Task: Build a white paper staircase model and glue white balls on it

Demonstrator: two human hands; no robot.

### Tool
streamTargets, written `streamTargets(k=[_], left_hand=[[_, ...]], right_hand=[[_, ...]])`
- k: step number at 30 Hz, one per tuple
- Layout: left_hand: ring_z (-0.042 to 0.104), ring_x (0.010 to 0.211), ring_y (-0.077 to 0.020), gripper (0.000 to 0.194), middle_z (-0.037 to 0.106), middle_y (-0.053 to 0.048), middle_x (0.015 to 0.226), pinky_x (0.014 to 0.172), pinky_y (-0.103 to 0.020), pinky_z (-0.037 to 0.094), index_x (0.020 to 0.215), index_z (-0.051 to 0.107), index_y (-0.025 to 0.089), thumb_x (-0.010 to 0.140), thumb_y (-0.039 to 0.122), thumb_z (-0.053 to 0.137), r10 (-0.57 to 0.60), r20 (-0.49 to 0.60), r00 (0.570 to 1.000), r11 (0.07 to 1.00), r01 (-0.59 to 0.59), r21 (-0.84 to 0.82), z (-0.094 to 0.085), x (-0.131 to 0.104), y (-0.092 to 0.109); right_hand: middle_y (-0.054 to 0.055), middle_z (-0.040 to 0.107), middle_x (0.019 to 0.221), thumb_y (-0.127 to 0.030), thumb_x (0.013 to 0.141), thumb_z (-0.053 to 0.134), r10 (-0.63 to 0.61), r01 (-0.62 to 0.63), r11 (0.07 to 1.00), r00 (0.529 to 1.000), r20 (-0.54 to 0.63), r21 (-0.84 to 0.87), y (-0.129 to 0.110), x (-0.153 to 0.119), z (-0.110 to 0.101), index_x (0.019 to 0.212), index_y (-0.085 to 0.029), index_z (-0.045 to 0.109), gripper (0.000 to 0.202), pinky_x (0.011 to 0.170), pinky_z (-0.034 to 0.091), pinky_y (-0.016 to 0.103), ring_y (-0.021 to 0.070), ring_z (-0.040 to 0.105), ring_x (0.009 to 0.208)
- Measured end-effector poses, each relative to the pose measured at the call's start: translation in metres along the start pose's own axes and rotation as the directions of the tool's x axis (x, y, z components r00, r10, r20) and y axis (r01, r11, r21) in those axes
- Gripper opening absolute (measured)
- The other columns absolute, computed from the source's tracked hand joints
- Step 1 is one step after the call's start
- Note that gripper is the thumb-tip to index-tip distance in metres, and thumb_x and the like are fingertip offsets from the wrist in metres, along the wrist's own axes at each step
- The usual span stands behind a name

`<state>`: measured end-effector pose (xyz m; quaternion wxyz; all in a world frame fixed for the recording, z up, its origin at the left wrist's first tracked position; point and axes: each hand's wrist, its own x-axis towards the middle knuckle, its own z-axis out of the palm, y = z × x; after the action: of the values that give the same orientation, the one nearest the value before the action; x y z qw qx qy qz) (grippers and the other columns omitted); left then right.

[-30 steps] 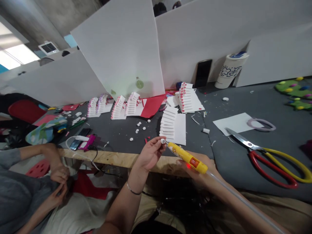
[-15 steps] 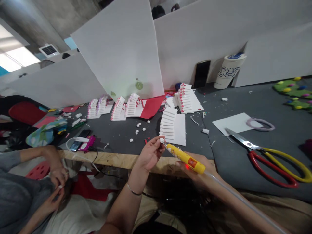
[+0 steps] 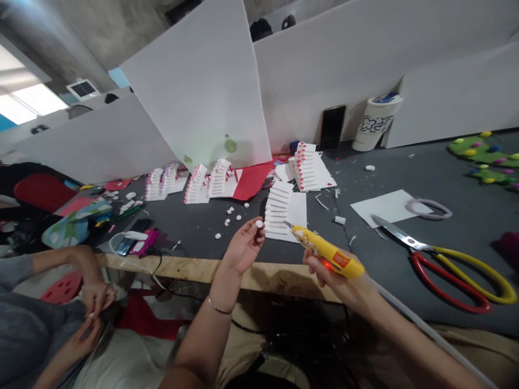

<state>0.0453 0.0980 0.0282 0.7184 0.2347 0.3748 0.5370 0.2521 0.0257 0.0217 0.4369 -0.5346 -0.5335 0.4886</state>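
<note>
Pinched in the fingertips of my left hand (image 3: 246, 246) is a small round white piece (image 3: 259, 223). My right hand (image 3: 334, 278) grips a yellow glue gun (image 3: 328, 254) with a red light glowing on it. Its metal tip points up and left, apart from the white piece. Just beyond both hands lies a white card (image 3: 298, 216) bearing a column of white rolled strips (image 3: 278, 208). Several small white bits (image 3: 229, 210) are scattered on the dark table to the left of that card.
Big scissors (image 3: 411, 243) with red and yellow handles lie on the right by a white sheet (image 3: 385, 208). A phone (image 3: 332, 127) and a paper cup (image 3: 375, 124) stand against the white partition. On the left, a co-worker's hands (image 3: 95, 308) hold something small.
My right hand has drawn the glue gun back to the right, away from the white piece. My left hand has shifted slightly left and up with the piece still pinched.
</note>
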Motion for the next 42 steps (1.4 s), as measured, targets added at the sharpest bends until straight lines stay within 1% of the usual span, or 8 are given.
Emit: streamTargets(k=[2,5,9,13,17,23,35,42], left_hand=[[0.057,0.065,-0.0062,0.019,0.066,-0.002,0.075,0.054,-0.014,0.04,0.086,0.07,0.012,0.07,0.013,0.079,0.018,-0.01,1.0,0.999,-0.017,0.039,0.0,0.01,0.004],[0.057,0.063,-0.0059,0.017,0.066,-0.001,0.073,0.055,-0.016,0.039,0.082,0.069,0.014,0.068,0.014,0.079,0.061,-0.025,0.998,0.99,-0.057,0.13,0.001,0.031,0.01],[0.056,0.063,-0.0066,0.019,0.065,0.001,0.07,0.059,-0.019,0.04,0.079,0.069,0.014,0.064,0.017,0.08,0.172,-0.027,0.985,0.917,-0.15,0.369,0.004,0.063,0.016],[0.058,0.07,-0.0099,0.013,0.068,0.001,0.073,0.072,-0.023,0.045,0.078,0.071,0.015,0.066,0.014,0.076,0.318,0.049,0.947,0.698,-0.268,0.664,0.005,0.094,0.02],[0.062,0.077,-0.0134,0.013,0.071,-0.002,0.081,0.08,-0.028,0.047,0.08,0.072,0.015,0.069,0.01,0.071,0.336,0.183,0.924,0.474,-0.334,0.815,0.007,0.113,0.024],[0.064,0.077,-0.0155,0.016,0.072,-0.004,0.081,0.08,-0.03,0.049,0.082,0.074,0.016,0.069,0.006,0.07,0.267,0.276,0.923,0.297,-0.352,0.888,0.011,0.119,0.028],[0.064,0.076,-0.0172,0.018,0.073,-0.005,0.081,0.079,-0.032,0.049,0.079,0.075,0.018,0.069,0.005,0.069,0.235,0.294,0.926,0.229,-0.347,0.909,0.014,0.118,0.03],[0.063,0.078,-0.0185,0.014,0.073,-0.006,0.083,0.077,-0.03,0.047,0.079,0.076,0.018,0.073,0.009,0.068,0.247,0.341,0.907,0.117,-0.377,0.919,0.015,0.117,0.032]], right_hand=[[0.0,0.059,0.065,-0.052,0.078,0.062,0.037,-0.036,0.995,0.999,-0.007,0.097,-0.002,0.001,-0.002,0.08,-0.02,0.061,0.032,0.043,0.042,0.025,0.0099,0.047,0.044],[0.0,0.059,0.066,-0.055,0.08,0.059,0.008,-0.007,0.986,1.0,-0.005,0.169,-0.007,0.004,-0.007,0.081,-0.021,0.061,0.035,0.042,0.041,0.024,0.0097,0.048,0.044],[-0.002,0.055,0.062,-0.059,0.081,0.056,0.015,-0.01,0.979,1.0,-0.025,0.201,-0.01,0.007,-0.012,0.08,-0.02,0.06,0.039,0.04,0.038,0.023,0.0092,0.047,0.043],[-0.002,0.055,0.061,-0.061,0.08,0.055,0.039,-0.033,0.978,0.999,-0.027,0.204,-0.01,0.009,-0.014,0.079,-0.019,0.061,0.041,0.04,0.035,0.023,0.0089,0.046,0.043],[-0.002,0.055,0.063,-0.059,0.081,0.055,0.055,-0.051,0.977,0.998,-0.013,0.208,-0.006,0.01,-0.014,0.081,-0.019,0.06,0.04,0.04,0.034,0.023,0.0082,0.046,0.043],[-0.003,0.055,0.062,-0.061,0.08,0.055,0.09,-0.085,0.974,0.996,-0.015,0.209,-0.003,0.011,-0.014,0.081,-0.02,0.06,0.041,0.039,0.032,0.023,0.0081,0.045,0.042],[-0.002,0.056,0.063,-0.066,0.079,0.053,0.087,-0.076,0.981,0.995,-0.057,0.179,-0.003,0.011,-0.012,0.083,-0.02,0.059,0.047,0.041,0.035,0.025,0.0091,0.046,0.044],[-0.001,0.056,0.063,-0.066,0.076,0.056,0.11,-0.097,0.974,0.993,-0.052,0.207,-0.006,0.011,-0.013,0.082,-0.019,0.06,0.048,0.041,0.035,0.025,0.0093,0.046,0.044]])
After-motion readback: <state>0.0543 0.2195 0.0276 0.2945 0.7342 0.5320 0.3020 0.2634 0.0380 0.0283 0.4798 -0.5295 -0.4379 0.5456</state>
